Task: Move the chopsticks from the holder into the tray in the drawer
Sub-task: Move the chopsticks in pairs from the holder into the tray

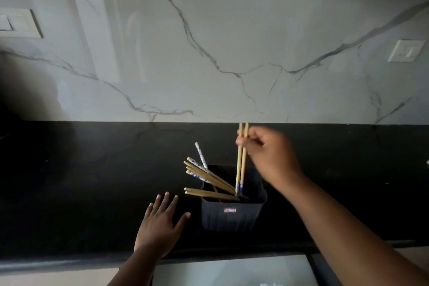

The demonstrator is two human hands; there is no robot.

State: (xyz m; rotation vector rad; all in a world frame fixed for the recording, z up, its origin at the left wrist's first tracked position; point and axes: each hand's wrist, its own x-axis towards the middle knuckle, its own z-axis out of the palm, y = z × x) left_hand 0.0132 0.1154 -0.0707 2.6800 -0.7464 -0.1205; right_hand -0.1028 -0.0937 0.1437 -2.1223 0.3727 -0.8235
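Right hand (267, 153) is pinched shut near the upper ends of a pair of slim tan wooden chopsticks with blue-patterned tips (241, 160), held near vertical, tips down. Those tips sit at about rim level of the dark blue ribbed plastic holder (233, 213) on the black stone countertop (92, 181); can't tell whether they're clear of it or just inside. Left hand (160, 225) is flat and spread, fingers open, holding nothing, resting on or just above the counter beside the holder, not touching it as far as I can see. Remaining wooden chopsticks (209, 180) lean fanned out to the left over the holder's rim, some with blue-and-white patterned ends up. The pale drawer interior (232, 269) is at the bottom edge of view; the tray is not clearly made out. Handling, as judged: sticks are light, stiff and smooth, so a pair will scissor or slip if pinched at one point only. Better to grip across both, near the thick end or mid-length, thumb against two fingers. The holder looks light and could tip when the leaning sticks drag on the rim, so steady it with the left hand. Lay them in lengthwise, no dropping.
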